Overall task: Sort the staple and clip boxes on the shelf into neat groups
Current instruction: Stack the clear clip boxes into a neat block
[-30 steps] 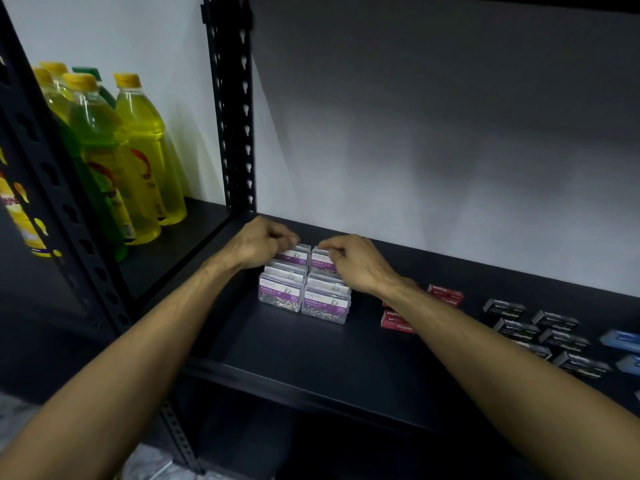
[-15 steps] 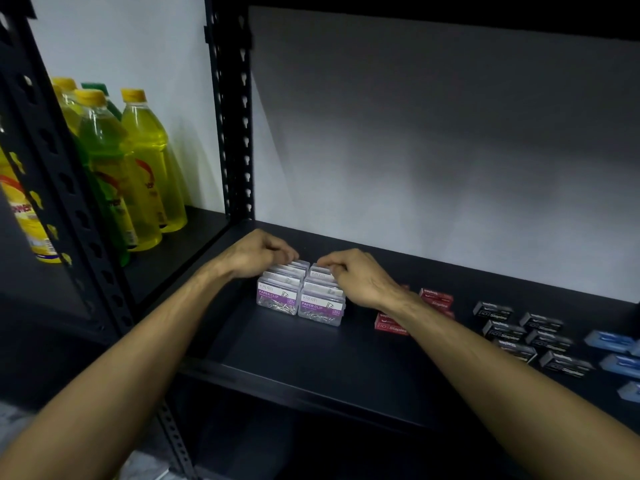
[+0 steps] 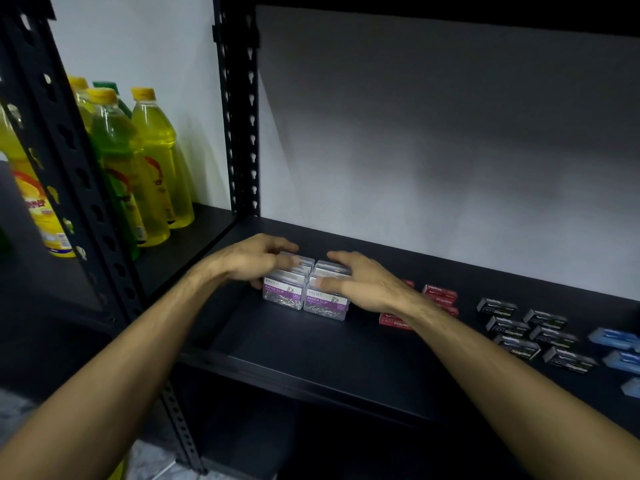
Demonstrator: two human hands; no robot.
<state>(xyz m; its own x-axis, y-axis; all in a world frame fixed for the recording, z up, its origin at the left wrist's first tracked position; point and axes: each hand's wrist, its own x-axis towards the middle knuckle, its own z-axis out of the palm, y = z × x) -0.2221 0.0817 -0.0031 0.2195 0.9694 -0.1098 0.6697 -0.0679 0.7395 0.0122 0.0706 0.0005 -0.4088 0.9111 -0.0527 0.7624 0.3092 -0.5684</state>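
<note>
Head view: I look down at a dark shelf (image 3: 311,351) with both my forearms reaching in.
Paper clip boxes: a block of clear boxes (image 3: 304,292) with purple labels reading PAPER CLIP stands in two rows side by side, touching, toward the left part of the shelf.
Left hand: my left hand (image 3: 256,259) rests on the left row, its fingers (image 3: 289,260) lying fairly straight and close together over the box tops, the thumb down the left side.
Right hand: my right hand (image 3: 367,284) rests on the right row, fingers (image 3: 341,259) spread loosely over the tops, the thumb laid across the front boxes.
Red staple boxes: several red boxes (image 3: 440,295) lie just right of my right wrist, partly hidden by it.
Black staple boxes: a group of black boxes (image 3: 530,332) marked Staples lies further right in two loose rows.
Blue boxes: a few blue boxes (image 3: 614,337) sit at the right edge, cut off by the frame.
Bottles: yellow and green bottles (image 3: 152,161) stand upright in the next bay to the left, behind the black upright post (image 3: 239,116).
</note>
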